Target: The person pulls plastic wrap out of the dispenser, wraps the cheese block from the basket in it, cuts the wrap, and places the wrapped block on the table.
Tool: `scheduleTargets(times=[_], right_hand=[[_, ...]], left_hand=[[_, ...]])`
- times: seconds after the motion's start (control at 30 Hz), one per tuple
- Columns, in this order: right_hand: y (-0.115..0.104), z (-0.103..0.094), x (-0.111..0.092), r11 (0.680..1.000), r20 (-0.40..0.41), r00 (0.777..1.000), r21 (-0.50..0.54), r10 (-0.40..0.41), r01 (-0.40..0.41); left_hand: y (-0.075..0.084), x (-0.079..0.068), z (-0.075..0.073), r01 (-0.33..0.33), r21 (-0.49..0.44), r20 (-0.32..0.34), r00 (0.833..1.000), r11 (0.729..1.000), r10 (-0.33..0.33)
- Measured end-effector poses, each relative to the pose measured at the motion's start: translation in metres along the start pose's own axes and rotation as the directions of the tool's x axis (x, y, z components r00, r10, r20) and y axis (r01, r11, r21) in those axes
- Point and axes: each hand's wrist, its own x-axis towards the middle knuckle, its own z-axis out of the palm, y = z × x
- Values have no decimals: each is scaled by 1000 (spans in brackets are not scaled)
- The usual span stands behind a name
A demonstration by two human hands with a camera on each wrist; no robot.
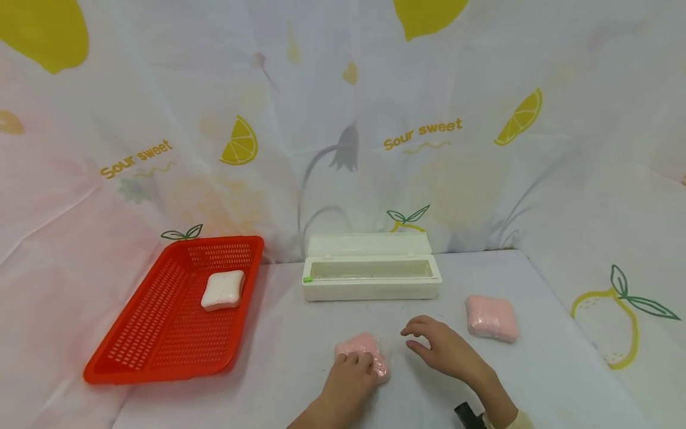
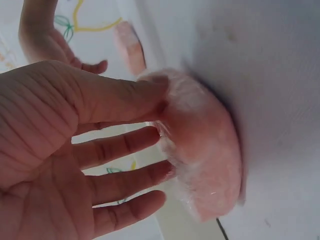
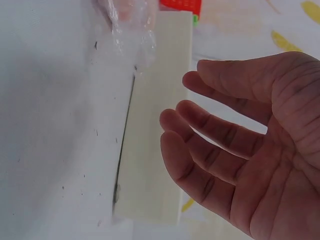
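My left hand (image 1: pixel 349 381) pinches a pink bar of soap (image 1: pixel 370 345) wrapped in clear plastic film, low in the middle of the head view. In the left wrist view the thumb lies on the crinkled film of this bar, with fingertips at its edge. To its right, my right hand (image 1: pixel 445 351) hovers with loosely bent fingers and nothing between them. Another wrapped pink bar (image 1: pixel 492 319) lies farther right on the table. A white bar of soap (image 1: pixel 223 290) sits inside the red basket (image 1: pixel 236 351) on the left.
Behind the hands stands a long white box (image 1: pixel 370 291) with its lid (image 1: pixel 370 244) raised and a green slider (image 1: pixel 308 279) on its left end. A lemon-print cloth (image 1: pixel 343 119) hangs at the back. White cloth (image 1: pixel 284 333) covers the table.
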Motion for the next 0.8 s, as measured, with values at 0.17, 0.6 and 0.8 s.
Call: scheduleTargets(times=[0.17, 0.6, 0.8], right_hand=[[0, -1, 1, 1000, 14, 1000, 8, 6, -6], [-1, 0, 3, 999, 30, 999, 17, 29, -29], [0, 1, 2, 999, 28, 999, 33, 19, -20]], left_hand=[[-7, 2, -6, 75, -37, 61, 996, 997, -72], [17, 8, 6, 195, 61, -127, 974, 979, -186], [10, 7, -2, 73, -36, 39, 997, 997, -71]])
